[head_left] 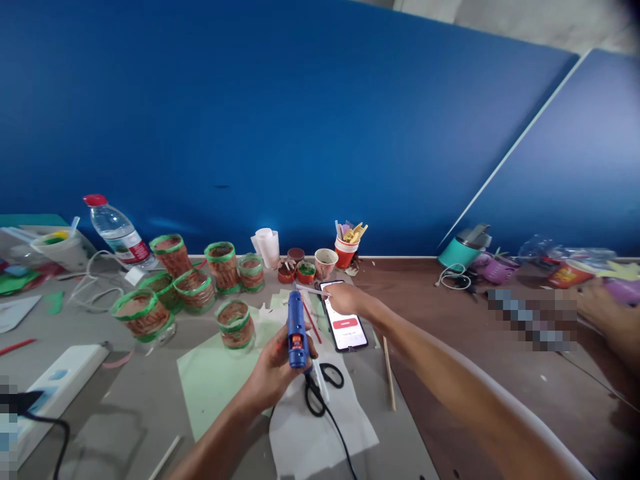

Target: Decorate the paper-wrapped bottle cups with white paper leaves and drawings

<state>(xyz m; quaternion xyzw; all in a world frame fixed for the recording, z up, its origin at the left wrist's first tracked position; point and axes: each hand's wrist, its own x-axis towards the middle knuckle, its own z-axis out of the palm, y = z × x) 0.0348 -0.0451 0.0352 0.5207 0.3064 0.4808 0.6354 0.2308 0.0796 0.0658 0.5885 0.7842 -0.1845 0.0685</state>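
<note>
My left hand [277, 363] is wrapped round a blue hot glue gun [297, 327], its nozzle pointing away from me. A black cord [340, 433] trails down toward me from below the gun. Over the top of a lit phone [345, 327], my right hand [344, 299] pinches a thin white stick [314, 291]. The stick's far end is close to the glue gun's nozzle; whether they touch I cannot tell. Black-handled scissors [333, 375] lie under the gun on white paper [320, 447], their blades partly hidden.
Several brown jars with green rims [236, 325] stand left, near a tilted water bottle [117, 230]. A white power strip [63, 373] lies front left. Paint pots [306, 271] and a cup of wooden spoons [346, 252] line the back. Another person's hand [607, 310] is at far right.
</note>
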